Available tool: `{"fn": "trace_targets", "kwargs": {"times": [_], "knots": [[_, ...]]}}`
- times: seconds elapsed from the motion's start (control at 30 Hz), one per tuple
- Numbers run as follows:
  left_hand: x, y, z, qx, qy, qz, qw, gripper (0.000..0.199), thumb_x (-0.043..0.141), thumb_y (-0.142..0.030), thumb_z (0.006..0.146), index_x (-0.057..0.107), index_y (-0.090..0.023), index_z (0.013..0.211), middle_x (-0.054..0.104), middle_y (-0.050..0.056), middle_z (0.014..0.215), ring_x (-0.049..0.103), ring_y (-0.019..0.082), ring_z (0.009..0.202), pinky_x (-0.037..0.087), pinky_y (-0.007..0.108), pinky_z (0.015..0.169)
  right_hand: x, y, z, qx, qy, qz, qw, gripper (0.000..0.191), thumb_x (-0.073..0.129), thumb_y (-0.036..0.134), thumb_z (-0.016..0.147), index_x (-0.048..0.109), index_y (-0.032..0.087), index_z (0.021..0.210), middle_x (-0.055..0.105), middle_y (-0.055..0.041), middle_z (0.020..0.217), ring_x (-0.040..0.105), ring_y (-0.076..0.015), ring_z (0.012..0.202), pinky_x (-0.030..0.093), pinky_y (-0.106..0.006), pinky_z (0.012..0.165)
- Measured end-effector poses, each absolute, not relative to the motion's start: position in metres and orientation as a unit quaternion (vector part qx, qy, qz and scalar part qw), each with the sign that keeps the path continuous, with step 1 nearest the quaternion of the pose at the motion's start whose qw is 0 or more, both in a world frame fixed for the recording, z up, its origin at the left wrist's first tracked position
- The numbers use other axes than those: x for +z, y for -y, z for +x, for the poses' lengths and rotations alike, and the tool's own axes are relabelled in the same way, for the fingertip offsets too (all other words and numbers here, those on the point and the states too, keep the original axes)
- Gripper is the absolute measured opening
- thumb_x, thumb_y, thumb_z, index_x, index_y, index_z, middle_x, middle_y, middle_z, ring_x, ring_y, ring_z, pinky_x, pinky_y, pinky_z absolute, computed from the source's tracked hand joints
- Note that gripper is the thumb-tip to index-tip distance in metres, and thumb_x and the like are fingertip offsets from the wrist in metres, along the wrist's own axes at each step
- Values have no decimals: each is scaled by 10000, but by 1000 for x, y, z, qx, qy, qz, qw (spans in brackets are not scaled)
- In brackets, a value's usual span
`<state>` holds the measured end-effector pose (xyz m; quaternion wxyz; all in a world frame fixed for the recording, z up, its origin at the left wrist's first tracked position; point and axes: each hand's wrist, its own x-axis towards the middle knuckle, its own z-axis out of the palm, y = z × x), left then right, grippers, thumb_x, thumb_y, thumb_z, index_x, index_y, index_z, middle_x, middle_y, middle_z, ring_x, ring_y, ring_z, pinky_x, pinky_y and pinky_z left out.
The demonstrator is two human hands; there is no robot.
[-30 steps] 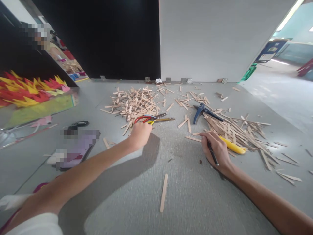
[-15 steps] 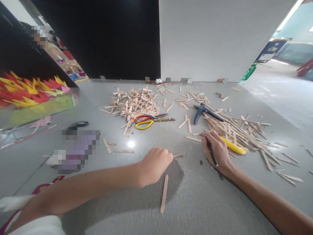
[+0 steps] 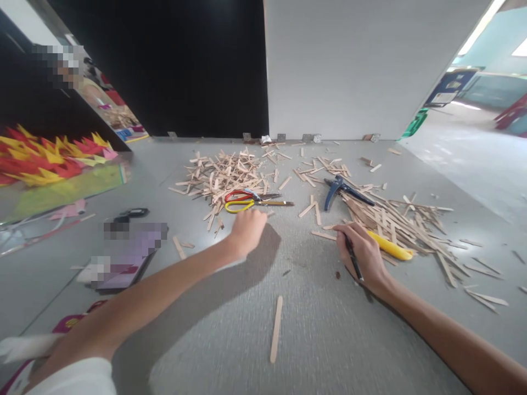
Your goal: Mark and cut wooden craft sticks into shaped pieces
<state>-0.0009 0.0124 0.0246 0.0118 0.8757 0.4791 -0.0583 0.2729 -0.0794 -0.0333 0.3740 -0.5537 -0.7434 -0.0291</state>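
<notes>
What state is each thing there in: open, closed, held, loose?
Left hand: curled, contents hidden
Right hand: curled, gripping
Black pen: held, slanted
Scissors: lying with blades apart
Blue tool: lying with handles spread
Yellow object: lying among sticks
Lone stick: lying flat
Stick pile: loose, jumbled

Passing freely over grey surface point(image 3: 325, 340) between left hand point(image 3: 249, 230) and right hand point(image 3: 364, 255), skirting lone stick point(image 3: 276, 329) in foreground. Farther on, narrowing between scissors point(image 3: 256, 198) and loose sticks point(image 3: 318, 213). Beyond left hand, running into scissors, then heaped sticks point(image 3: 224, 176). Beyond right hand, meeting blue tool point(image 3: 338, 184); just beside, meeting yellow handle point(image 3: 390, 246) and spread sticks point(image 3: 385, 216). At back, stopping at black panel point(image 3: 197, 71) and grey panel point(image 3: 341, 68).
</notes>
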Motion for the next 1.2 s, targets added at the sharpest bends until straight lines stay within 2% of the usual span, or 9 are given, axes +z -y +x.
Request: {"fn": "trace_targets", "kwargs": {"times": [0.17, 0.27, 0.53, 0.6, 0.67, 0.77, 0.9, 0.97, 1.2], "knots": [[13, 47, 20, -53, -327, 939, 87, 194, 679, 13, 851, 705, -179, 857, 729, 30, 800, 732, 203, 714, 525, 275, 642, -34, 81, 274, -17, 739, -560, 374, 241, 486, 200, 1043, 720, 214, 1099, 688, -83, 951, 691, -224, 793, 516, -322, 693], [10, 65, 34, -55, -216, 970, 98, 251, 697, 59, 794, 694, -156, 922, 749, 48, 878, 733, 208, 746, 522, 273, 620, -35, 80, 276, -19, 741, -560, 369, 256, 477, 218, 1055, 729, 226, 1096, 681, -76, 927, 681, -224, 772, 515, -326, 687], [16, -2, 29, -71, -402, 913, 12, 231, 598, 73, 906, 751, -98, 935, 759, 166, 969, 740, 301, 1034, 606, 411, 882, -36, 80, 272, -13, 732, -564, 382, 248, 479, 210, 1051, 725, 233, 1072, 690, -74, 924, 695, -232, 797, 524, -333, 684], [19, -25, 17, -85, -460, 884, -9, 129, 649, -57, 986, 747, -72, 1067, 748, 188, 1088, 730, 302, 1068, 609, 449, 933, -35, 81, 272, -12, 734, -561, 382, 267, 464, 217, 1059, 729, 236, 1088, 686, -74, 923, 687, -225, 781, 525, -330, 680], [21, -42, 6, -99, -505, 857, -24, 374, 707, -368, 1040, 649, -165, 1349, 669, 120, 1345, 700, 269, 1142, 618, 475, 960, -33, 81, 272, -10, 733, -562, 383, 280, 455, 222, 1064, 734, 237, 1093, 686, -78, 924, 686, -226, 787, 530, -334, 691], [20, -50, -3, -104, -534, 839, -32, 420, 710, -404, 1037, 627, -184, 1385, 650, 113, 1381, 692, 272, 1160, 617, 485, 967, -27, 81, 272, -5, 727, -562, 395, 282, 454, 219, 1065, 734, 236, 1083, 693, -81, 919, 693, -235, 824, 542, -346, 729], [13, -40, 1, -82, -513, 854, -29, 193, 606, -134, 1032, 734, -127, 1175, 734, 151, 1187, 721, 295, 1138, 599, 420, 948, -27, 81, 274, -6, 730, -562, 389, 288, 439, 218, 1068, 727, 225, 1080, 674, -76, 897, 669, -219, 771, 536, -336, 704], [9, -35, 5, -62, -497, 865, -27, 269, 535, -13, 974, 766, -124, 1056, 760, 166, 1064, 740, 306, 1105, 582, 382, 912, -33, 80, 276, -11, 733, -569, 372, 282, 445, 227, 1056, 727, 214, 1063, 658, -79, 899, 654, -214, 737, 518, -323, 652], [8, -37, 4, 5, -499, 866, -42, 329, 499, 54, 901, 740, -106, 1056, 770, 188, 1011, 735, 321, 1055, 559, 340, 800, -48, 79, 278, -13, 756, -570, 322, 170, 559, 170, 903, 718, 226, 878, 661, -55, 856, 615, -175, 625, 448, -272, 528]]}}
